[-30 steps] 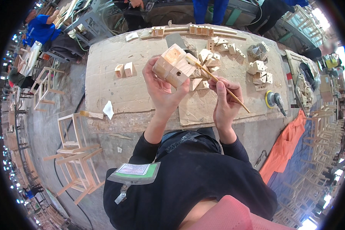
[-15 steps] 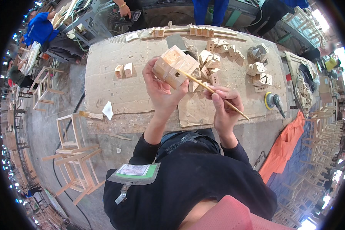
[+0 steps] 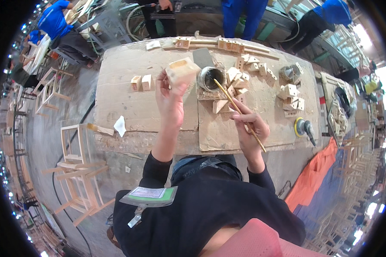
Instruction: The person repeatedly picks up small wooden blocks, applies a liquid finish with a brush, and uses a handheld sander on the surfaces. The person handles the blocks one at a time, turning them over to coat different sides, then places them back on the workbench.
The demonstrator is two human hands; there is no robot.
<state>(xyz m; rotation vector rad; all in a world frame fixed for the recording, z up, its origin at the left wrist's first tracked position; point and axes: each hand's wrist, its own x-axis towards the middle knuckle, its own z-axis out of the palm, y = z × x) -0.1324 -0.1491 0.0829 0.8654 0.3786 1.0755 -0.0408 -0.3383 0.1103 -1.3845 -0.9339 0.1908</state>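
My left hand (image 3: 170, 100) is closed around a pale wooden block (image 3: 182, 72) and holds it up over the bench, slightly blurred. In my right hand (image 3: 251, 128) is a thin wooden stick (image 3: 234, 104), pinched between thumb and fingers. Its far tip reaches into the mouth of a round, crusted pot (image 3: 206, 88) with dark insides, just right of the block. Several small wooden blocks with drilled holes (image 3: 242, 82) lie heaped to the right of the pot. Two more small blocks (image 3: 136, 83) stand apart on the left.
Cardboard (image 3: 128, 105) covers the workbench. A yellow-rimmed sander (image 3: 303, 128) lies at its right edge, near another pile of blocks (image 3: 291, 96). A brush (image 3: 99, 128) and a white scrap (image 3: 120, 126) lie front left. Wooden frames (image 3: 79, 165) stand on the floor. Other people work beyond the bench.
The stick's tip has gone from the block's hole to the pot's mouth. My left hand has drawn the block a little left and turned it, uncovering the pot.
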